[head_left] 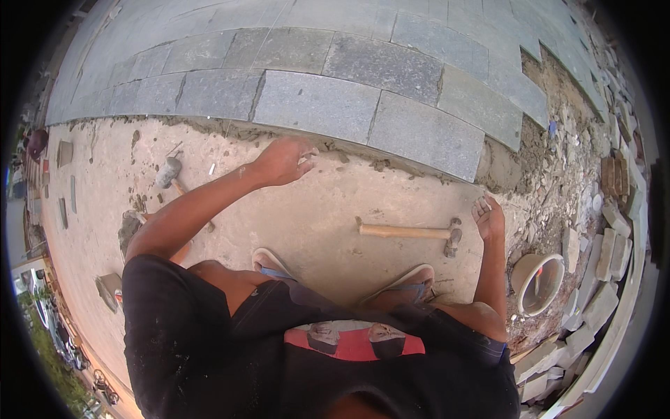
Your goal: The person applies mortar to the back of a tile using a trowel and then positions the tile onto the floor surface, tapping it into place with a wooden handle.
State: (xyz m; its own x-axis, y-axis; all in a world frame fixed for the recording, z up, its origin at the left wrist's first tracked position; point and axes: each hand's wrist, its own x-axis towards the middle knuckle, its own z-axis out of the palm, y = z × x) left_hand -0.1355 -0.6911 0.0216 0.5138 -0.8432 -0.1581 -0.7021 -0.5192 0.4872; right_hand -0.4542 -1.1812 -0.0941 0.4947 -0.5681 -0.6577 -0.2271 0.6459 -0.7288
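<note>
My left hand (283, 162) is closed, its fingers curled together just off the front edge of a grey stone paving slab (317, 105). Whatever its fingertips may pinch is too small to make out. Near the outer corner of another slab (424, 136), my right hand (490, 218) is also closed, with dusty fingertips pressed inward; any content is hidden. Between my hands, a hammer (408, 230) with a wooden handle lies on the concrete, its metal head toward my right hand. A mallet (169, 173) with a pale grey head lies left of my left forearm, which partly covers its handle.
Wet mortar (506, 166) borders the slabs on the right, beside rubble (551, 181). A round whitish bucket (522, 279) stands right of my right arm. Stacked stone pieces (600, 307) line the far right. Small blocks (65, 153) lie at left. My sandalled feet (408, 286) stand on the concrete.
</note>
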